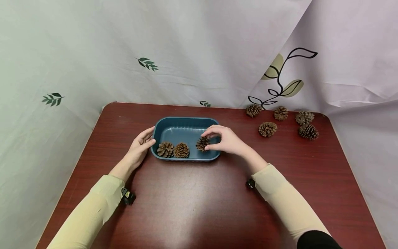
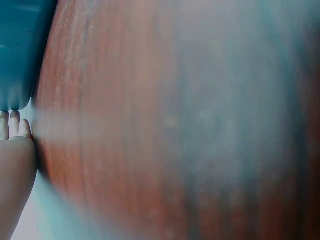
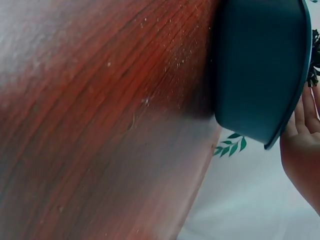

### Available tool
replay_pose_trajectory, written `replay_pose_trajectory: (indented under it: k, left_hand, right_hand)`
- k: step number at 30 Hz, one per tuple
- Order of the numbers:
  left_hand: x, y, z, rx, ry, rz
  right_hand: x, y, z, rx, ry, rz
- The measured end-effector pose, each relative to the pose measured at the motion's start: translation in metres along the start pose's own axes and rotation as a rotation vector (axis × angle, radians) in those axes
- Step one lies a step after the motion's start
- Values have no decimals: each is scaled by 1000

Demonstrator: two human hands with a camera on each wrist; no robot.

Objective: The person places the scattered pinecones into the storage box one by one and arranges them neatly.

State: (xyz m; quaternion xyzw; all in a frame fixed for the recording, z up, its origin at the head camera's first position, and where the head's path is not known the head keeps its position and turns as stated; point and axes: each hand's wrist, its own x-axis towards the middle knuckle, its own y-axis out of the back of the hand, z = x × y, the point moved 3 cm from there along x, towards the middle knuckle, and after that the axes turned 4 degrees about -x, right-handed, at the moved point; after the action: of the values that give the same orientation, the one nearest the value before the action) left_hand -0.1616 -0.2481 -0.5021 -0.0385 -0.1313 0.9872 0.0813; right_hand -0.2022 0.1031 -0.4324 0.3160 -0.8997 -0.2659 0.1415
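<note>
A blue rectangular tray (image 1: 185, 120) sits on the table, with two pine cones, one (image 1: 165, 149) in its front left corner and another (image 1: 181, 150) beside it. My right hand (image 1: 227, 140) reaches over the tray's right end and pinches a third pine cone (image 1: 202, 144) between thumb and fingers, within the rim's outline. Whether that cone touches the tray floor I cannot tell. Against the tray's left end rests my left hand (image 1: 140, 147), thumb at the rim. In the left wrist view its fingers (image 2: 15, 125) meet the outer wall.
Several loose pine cones lie at the table's back right, including a near one (image 1: 267, 129) and a pair at the corner (image 1: 306, 124). A pale curtain (image 1: 192, 52) with leaf prints hangs behind the reddish-brown table (image 1: 174, 200).
</note>
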Motion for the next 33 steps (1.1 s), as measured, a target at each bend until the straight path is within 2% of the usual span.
replay_pose_trajectory:
  k: [6, 12, 22, 33]
  left_hand:
    - [-1, 0, 1, 0, -1, -1]
    - [0, 0, 1, -5, -1, 4]
    - [-1, 0, 1, 6, 14, 7]
    - [-1, 0, 1, 5, 16, 4]
  right_hand:
    - [4, -9, -5, -121, 33, -27]
    - [9, -18, -8, -259, 26, -71]
    - [14, -29, -13, -426, 47, -130]
    - [17, -37, -16, -525, 87, -151]
